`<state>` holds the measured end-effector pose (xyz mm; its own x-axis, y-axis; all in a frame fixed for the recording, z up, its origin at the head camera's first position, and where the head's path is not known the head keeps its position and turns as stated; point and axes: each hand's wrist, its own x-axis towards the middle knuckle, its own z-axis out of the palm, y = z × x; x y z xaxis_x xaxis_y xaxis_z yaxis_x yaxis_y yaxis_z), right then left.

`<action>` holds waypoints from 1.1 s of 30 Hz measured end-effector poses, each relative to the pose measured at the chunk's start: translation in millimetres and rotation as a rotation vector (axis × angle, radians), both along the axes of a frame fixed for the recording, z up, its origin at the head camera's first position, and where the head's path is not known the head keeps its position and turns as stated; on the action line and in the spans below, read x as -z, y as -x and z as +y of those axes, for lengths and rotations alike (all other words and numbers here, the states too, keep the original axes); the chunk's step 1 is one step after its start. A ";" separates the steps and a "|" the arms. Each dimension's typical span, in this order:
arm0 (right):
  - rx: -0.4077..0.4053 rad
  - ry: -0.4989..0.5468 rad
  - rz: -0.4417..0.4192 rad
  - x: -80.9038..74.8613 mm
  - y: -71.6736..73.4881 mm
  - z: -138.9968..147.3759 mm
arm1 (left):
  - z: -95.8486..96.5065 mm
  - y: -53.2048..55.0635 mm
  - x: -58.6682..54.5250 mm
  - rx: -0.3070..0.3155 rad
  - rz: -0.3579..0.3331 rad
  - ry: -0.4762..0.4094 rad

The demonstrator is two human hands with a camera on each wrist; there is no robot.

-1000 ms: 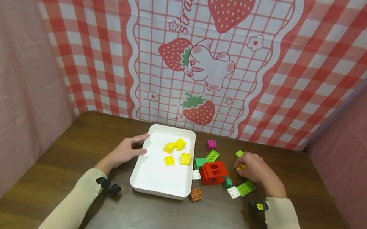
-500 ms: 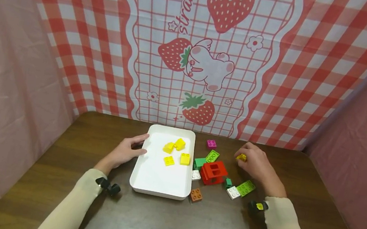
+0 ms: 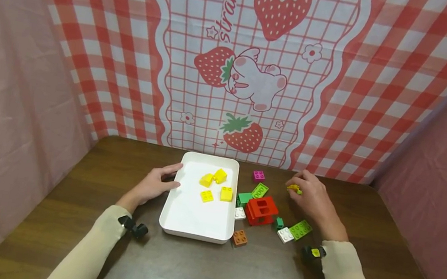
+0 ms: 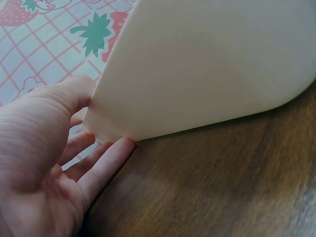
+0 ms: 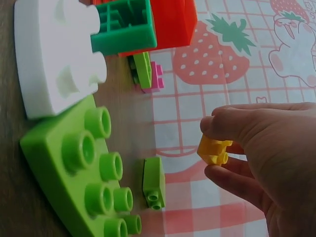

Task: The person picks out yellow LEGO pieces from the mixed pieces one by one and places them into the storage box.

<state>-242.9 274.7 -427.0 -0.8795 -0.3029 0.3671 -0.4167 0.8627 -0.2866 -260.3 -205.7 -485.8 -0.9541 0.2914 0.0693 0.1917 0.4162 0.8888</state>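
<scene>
My left hand (image 3: 153,184) touches the left wall of a white tray (image 3: 196,222) with extended thumb and fingers. In the left wrist view, the fingertips meet the tray's outer side (image 4: 192,74). Several yellow toy bricks (image 3: 226,194) lie inside the tray. My right hand (image 3: 311,198) pinches a small yellow brick (image 5: 212,149) between thumb and fingers, to the right of the loose pile. A small lime green brick (image 5: 153,181) stands on the table close to this hand; in the head view the fingers mostly cover it.
Right of the tray lie a red window-like block (image 3: 262,210), a green block (image 3: 243,199), a pink brick (image 3: 258,176), a brown brick (image 3: 240,238), a white brick (image 3: 285,234) and a lime plate (image 3: 300,230). A checked strawberry cloth (image 3: 254,92) hangs behind the table.
My right hand has moved slightly toward the back of the table with the yellow brick, now covering most of the small lime brick. My left hand stays at the tray.
</scene>
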 end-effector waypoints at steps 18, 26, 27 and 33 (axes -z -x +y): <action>-0.032 -0.027 -0.045 2.4 7.8 -3.4 | -0.9 1.9 0.9 -0.011 -0.006 -0.015; -0.031 -0.054 -0.036 -17.3 13.0 -6.1 | 0.6 1.6 1.8 -0.018 -0.028 -0.014; -0.034 -0.059 -0.030 -20.0 13.9 -6.4 | 0.9 1.6 2.0 -0.018 -0.034 -0.010; -0.030 -0.067 -0.027 -29.5 17.0 -7.9 | 2.0 0.5 0.9 -0.023 -0.054 0.007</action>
<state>-260.0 266.8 -397.5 -0.8792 -0.3520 0.3211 -0.4352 0.8676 -0.2405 -260.8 -203.7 -486.7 -0.9630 0.2692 0.0152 0.1333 0.4263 0.8947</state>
